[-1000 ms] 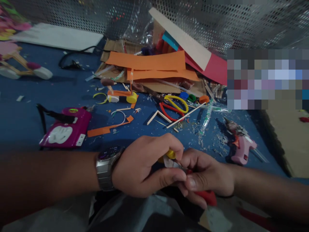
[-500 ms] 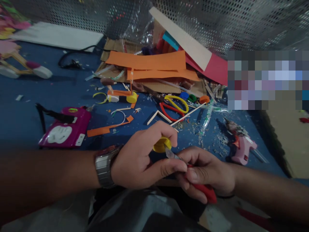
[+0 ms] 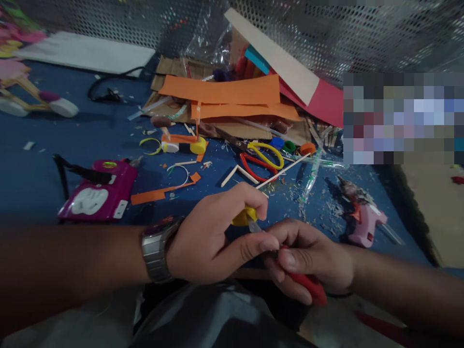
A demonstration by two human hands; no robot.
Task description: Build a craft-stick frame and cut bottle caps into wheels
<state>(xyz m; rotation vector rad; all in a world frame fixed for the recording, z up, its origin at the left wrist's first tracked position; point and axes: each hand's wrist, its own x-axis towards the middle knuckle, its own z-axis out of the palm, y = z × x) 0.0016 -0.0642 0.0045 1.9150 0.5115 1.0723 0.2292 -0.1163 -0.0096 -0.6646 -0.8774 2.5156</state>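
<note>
At the near edge of the blue table (image 3: pixel 116 130), the left hand (image 3: pixel 206 241) was half curled, back uppermost, index finger hooked over the yellow cap (image 3: pixel 238 218) it held. The right hand (image 3: pixel 315 258), thumb on top, was clenched round 1 red-handled knife (image 3: pixel 311 287), blade at the cap. Beyond lay scissors (image 3: pixel 239 144); rightward, 1 pink glue gun (image 3: pixel 365 226).

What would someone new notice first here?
Probably the bright orange sheets lying over cardboard at the back. Next, the magenta box at left, then front centre, where the right hand holds a red-handled blade at the yellow piece in the left hand.
</note>
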